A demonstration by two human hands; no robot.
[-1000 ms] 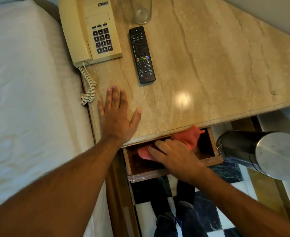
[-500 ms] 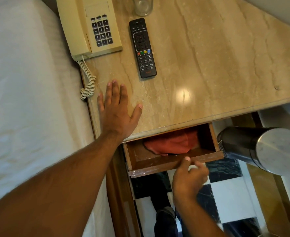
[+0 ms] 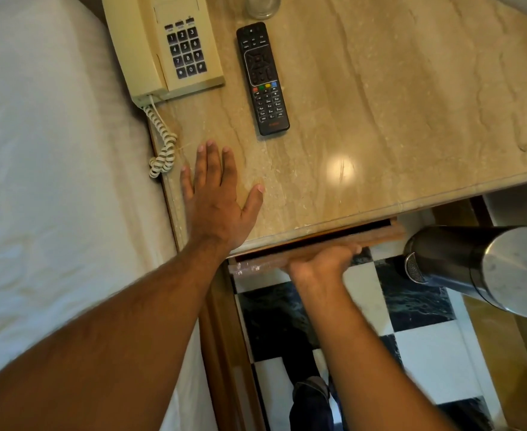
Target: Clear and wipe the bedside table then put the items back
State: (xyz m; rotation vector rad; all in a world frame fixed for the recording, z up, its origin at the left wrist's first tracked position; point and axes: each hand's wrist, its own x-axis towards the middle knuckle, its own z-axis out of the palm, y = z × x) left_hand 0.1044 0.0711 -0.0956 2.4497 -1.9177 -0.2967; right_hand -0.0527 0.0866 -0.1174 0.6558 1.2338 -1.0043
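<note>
At lower centre, the right hand (image 3: 324, 259) is pressing flat-fingered against the drawer (image 3: 315, 244) front, which is showing only a thin dark gap. The left hand (image 3: 217, 200) is lying spread, palm down, on the marble bedside table (image 3: 396, 104). Telephone (image 3: 162, 45), remote (image 3: 262, 79) and glass (image 3: 260, 6) are sitting at the top; bed (image 3: 54, 150) at the left.

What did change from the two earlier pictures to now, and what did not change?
The right hand let go of the red cloth inside the drawer, came out, and now presses on the drawer front, which has gone in until it is almost shut; the cloth is now hidden. The left hand stays flat on the table top. The telephone, remote and glass have not moved.
</note>
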